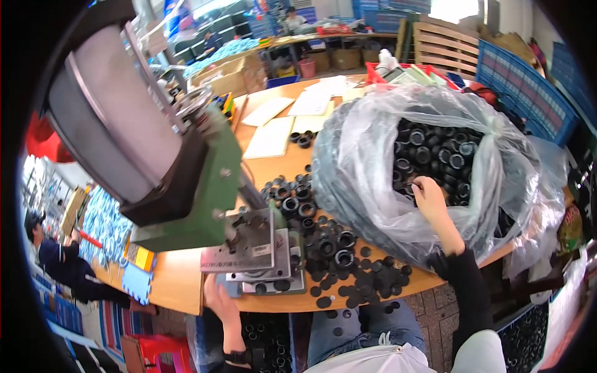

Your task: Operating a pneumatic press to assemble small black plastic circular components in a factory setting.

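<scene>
At the mouth of a big clear plastic bag (pixel 367 205), my right hand (pixel 430 198) reaches in from the right, its fingertips pinched at a black round cap (pixel 407 190) along the edge of the heap. Many black ring-like caps (pixel 435 149) fill the bag. My left hand (pixel 222 303) is at the lower left of a green bench press (pixel 193 205), beside its metal plate (pixel 245 245); its fingers look stretched out, with the tips partly hidden by the plate. Loose black caps (pixel 344 258) and flat black discs (pixel 364 286) lie between the press and the bag.
White papers (pixel 270 137) lie on the wooden table (pixel 280 303) behind the press. A blue crate (pixel 525 87) and a red tray (pixel 373 74) stand beyond the bag. Dark parts (pixel 267 336) fill a container under the table edge. Another person (pixel 59 261) sits at far left.
</scene>
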Demonstrator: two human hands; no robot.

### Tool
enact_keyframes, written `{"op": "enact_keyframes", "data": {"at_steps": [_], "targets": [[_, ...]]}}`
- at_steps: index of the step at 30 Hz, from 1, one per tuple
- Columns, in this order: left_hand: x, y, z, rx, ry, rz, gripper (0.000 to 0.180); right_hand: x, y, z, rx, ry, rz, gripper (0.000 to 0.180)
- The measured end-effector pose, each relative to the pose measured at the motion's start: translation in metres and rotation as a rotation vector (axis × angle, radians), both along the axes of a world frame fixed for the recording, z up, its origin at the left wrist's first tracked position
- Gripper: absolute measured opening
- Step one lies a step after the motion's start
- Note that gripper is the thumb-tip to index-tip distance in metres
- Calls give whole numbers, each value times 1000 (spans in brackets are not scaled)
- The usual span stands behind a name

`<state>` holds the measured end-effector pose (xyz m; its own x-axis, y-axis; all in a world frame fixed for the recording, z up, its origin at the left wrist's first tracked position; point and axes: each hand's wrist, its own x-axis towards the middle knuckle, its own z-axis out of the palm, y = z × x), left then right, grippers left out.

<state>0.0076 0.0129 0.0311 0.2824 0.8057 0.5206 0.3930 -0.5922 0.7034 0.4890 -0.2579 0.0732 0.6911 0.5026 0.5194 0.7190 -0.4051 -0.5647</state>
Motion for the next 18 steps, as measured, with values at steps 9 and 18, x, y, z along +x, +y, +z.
{"op": "enact_keyframes", "data": {"at_steps": [9, 18], "targets": [[87, -62, 70, 45, -94, -36, 49, 92, 15, -47, -727, 153, 50, 43], [103, -62, 75, 215, -109, 118, 41, 84, 0, -27, -530, -3, 95, 50]]}}
